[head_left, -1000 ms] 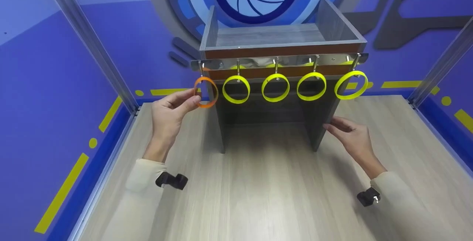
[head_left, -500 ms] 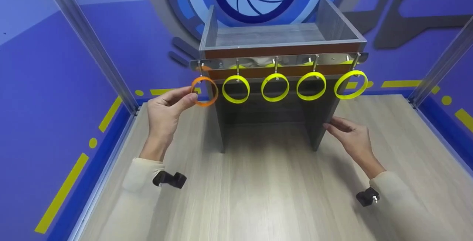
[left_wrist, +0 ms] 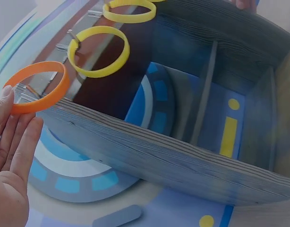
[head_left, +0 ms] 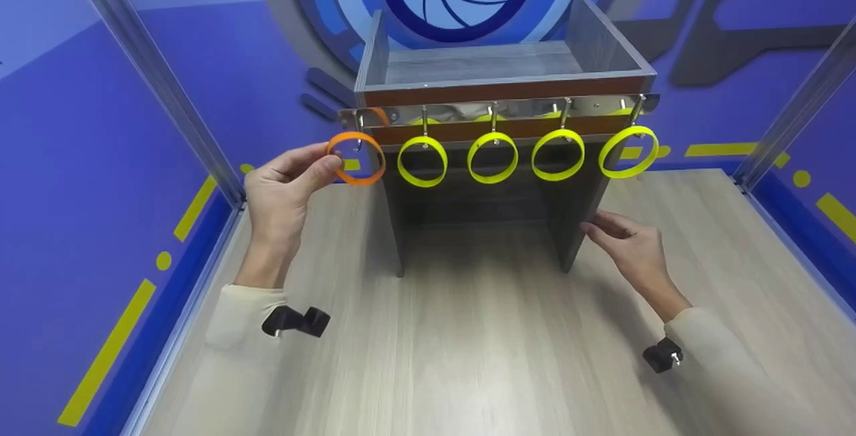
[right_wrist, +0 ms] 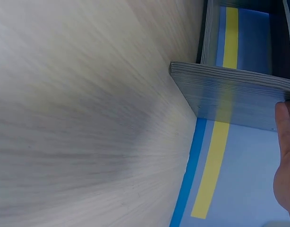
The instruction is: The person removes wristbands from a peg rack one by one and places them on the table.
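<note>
My left hand (head_left: 281,195) pinches the left rim of an orange silicone wristband (head_left: 356,182) between thumb and fingers. The leftmost hook (head_left: 359,132) shows through its loop; whether the band still touches the hook I cannot tell. In the left wrist view the orange wristband (left_wrist: 55,97) tilts beside the hook prongs. Several yellow wristbands (head_left: 493,178) hang on the other hooks of a metal rail (head_left: 461,112) along the grey wooden stand (head_left: 565,242). My right hand (head_left: 632,249) rests its fingertips against the stand's right panel, straight fingers (right_wrist: 284,125) showing in the right wrist view.
The stand's upper tray (head_left: 481,65) opens above the rail, and a hollow lies below it. A light wooden table (head_left: 468,356) carries the stand. Blue and purple printed walls (head_left: 194,101) with metal posts (head_left: 157,75) enclose the back and sides.
My left hand has drawn the orange wristband leftward and slightly up, and it now appears rounder. The right hand stays at the panel. The whole head view has shifted slightly.
</note>
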The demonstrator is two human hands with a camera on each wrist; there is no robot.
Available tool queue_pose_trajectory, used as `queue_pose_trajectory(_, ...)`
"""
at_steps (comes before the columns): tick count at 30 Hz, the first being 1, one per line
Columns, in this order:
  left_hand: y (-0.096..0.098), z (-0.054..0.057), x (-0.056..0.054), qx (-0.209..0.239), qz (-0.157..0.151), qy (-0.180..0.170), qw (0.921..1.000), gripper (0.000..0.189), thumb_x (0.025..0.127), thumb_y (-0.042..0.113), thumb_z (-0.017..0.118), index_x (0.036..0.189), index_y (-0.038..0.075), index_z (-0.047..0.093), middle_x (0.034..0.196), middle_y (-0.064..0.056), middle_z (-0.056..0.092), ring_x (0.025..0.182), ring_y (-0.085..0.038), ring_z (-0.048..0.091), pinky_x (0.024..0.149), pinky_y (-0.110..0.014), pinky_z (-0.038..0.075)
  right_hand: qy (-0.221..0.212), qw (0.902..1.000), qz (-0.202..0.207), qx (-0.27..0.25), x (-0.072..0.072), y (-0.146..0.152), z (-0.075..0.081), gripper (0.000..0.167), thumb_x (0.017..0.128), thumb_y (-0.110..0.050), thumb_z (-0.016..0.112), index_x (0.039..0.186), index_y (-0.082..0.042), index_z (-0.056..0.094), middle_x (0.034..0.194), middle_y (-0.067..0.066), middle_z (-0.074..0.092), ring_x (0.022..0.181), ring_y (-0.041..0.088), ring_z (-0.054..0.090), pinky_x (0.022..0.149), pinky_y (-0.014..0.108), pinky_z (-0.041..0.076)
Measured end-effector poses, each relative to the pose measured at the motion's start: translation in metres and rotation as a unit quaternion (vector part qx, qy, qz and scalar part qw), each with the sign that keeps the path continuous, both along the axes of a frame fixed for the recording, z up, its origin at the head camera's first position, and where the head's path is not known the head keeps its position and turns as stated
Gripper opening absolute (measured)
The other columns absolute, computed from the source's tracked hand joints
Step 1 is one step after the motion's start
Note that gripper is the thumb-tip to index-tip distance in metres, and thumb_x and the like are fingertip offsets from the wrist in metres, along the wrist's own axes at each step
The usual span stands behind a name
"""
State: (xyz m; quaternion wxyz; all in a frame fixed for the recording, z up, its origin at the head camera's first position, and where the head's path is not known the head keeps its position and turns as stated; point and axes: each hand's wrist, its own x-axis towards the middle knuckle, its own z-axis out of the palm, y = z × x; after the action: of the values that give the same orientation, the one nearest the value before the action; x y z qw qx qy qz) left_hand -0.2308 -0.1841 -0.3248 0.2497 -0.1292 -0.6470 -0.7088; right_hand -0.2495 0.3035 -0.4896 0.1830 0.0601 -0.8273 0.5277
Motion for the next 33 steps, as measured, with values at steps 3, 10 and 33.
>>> queue_pose_trajectory(3,-0.003,0.004,0.003,0.002,0.005,0.007,1.0000,0.016,0.091,0.001,0.084,0.107,-0.003,0.081,0.102,-0.015,0.078,0.090,-0.027,0.076,0.084,-0.034,0.066,0.008,0.9999,-0.001,0.007,0.001,0.000,-0.001,0.034,0.096,-0.019,0.083,0.123,0.000,0.078,0.112,0.009,0.079,0.095,-0.001,0.074,0.083,0.013,0.059)
queue_pose_trajectory(10,-0.017,0.008,0.014,0.047,-0.004,0.014,0.9988,0.016,0.093,-0.001,0.080,0.108,-0.006,0.079,0.103,-0.017,0.078,0.093,-0.026,0.078,0.086,-0.035,0.065,0.012,0.9999,0.004,0.007,0.000,-0.001,-0.001,0.033,0.096,-0.019,0.083,0.124,-0.002,0.079,0.113,0.012,0.079,0.095,-0.001,0.074,0.083,0.013,0.059)
queue_pose_trajectory(33,-0.049,-0.080,0.019,0.049,0.020,-0.108,0.9927,0.021,0.093,-0.001,0.081,0.110,-0.013,0.076,0.094,-0.014,0.079,0.085,-0.023,0.078,0.082,-0.037,0.066,0.002,1.0000,-0.004,0.001,0.001,-0.002,-0.002,0.035,0.097,-0.014,0.081,0.126,0.003,0.075,0.119,0.019,0.076,0.095,-0.007,0.071,0.083,0.011,0.057)
